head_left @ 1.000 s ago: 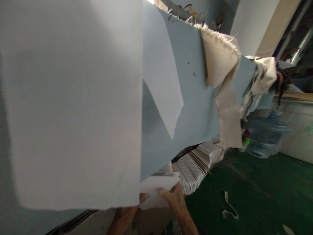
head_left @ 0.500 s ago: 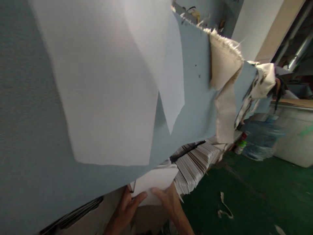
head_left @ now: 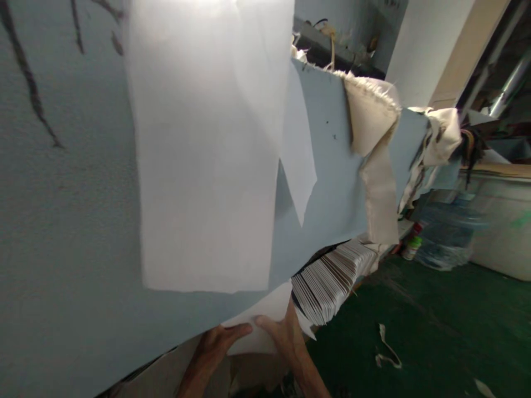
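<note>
At my far left a blue-grey cloth (head_left: 62, 221) hangs down like a wall, matte and faintly napped, with dark streaks near its top. Over it droops a hanging white sheet (head_left: 207, 166), thin, smooth and square-cornered.

Below its lower edge is my left hand (head_left: 213, 345). The fingers (head_left: 236, 330) are stretched out flat, not curled, and lie against the bottom edge of the white piece (head_left: 267, 312). That piece is stiff-looking, plain and pale. It runs up and away from my fingertips, long axis tilted toward the right, and its upper part is hidden under the blue-grey overhang.

My right hand (head_left: 286, 337) touches the same piece at its right side, thumb laid across the front. The other fingers are behind it, so I cannot tell whether they pinch or only support.

Just beside that hand, to the right, sits a stack of thin cards (head_left: 327, 279), fanned, white faces with dark edges. My right hand is clearly the nearer one to it.

Farther right a cream cloth (head_left: 373, 149) with frayed edges drapes over the rim. A scrap (head_left: 388, 354) lies on the green floor (head_left: 435, 331), and a water bottle (head_left: 446, 237) stands well apart.
</note>
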Demonstrator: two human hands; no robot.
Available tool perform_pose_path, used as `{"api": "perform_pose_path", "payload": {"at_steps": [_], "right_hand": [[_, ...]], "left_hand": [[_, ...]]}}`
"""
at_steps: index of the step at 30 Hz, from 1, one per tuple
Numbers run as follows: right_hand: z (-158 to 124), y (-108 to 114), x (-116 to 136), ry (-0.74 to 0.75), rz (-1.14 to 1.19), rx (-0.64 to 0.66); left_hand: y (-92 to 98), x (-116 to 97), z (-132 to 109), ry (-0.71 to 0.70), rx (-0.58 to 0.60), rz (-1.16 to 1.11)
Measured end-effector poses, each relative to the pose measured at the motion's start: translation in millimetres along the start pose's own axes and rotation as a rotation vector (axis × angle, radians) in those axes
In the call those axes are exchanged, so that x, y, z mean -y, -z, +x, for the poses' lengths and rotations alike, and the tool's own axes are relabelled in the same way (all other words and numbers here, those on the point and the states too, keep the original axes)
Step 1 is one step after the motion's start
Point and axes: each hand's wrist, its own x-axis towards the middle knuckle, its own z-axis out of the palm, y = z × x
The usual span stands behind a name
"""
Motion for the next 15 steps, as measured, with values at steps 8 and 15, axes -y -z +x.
{"api": "perform_pose_path", "payload": {"at_steps": [8, 15], "right_hand": [[-24.3, -3.9, 72.2, -0.019, -0.038, 0.009], [-43.9, 82.6, 116.0, -0.01, -0.09, 0.109]], "left_hand": [[-21.7, -19.1, -28.5, 0.01, -0.108, -0.152], [-86.3, -20.0, -38.2, 0.136, -0.113, -0.551]]}}
